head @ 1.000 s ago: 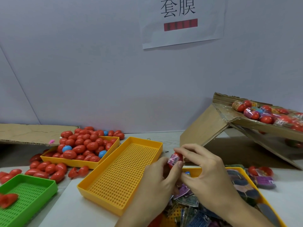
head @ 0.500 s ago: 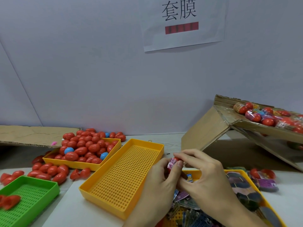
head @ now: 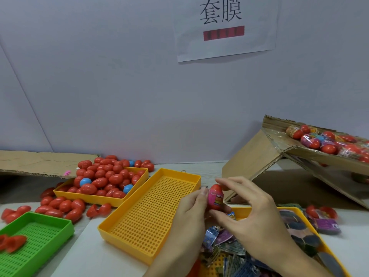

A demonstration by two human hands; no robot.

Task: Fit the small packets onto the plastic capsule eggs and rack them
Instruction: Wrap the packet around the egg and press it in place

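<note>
Both hands pinched 1 egg point(head: 215, 198) over the packet tray point(head: 295, 211), the left hand point(head: 191, 208) and right hand point(head: 249, 212) working its pink packet on. Several wrapped eggs point(head: 327, 141) lay on the cardboard rack point(head: 265, 156); many bare eggs point(head: 103, 178) remained.

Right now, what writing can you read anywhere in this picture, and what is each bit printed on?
"套膜": large black characters on the white paper sign on the wall.
Red bar under those characters: dark marks, too blurred to read.
Pink wrapper on the egg held by the left hand and right hand: print too small to read.
Packets in the tray: print unreadable.
</note>
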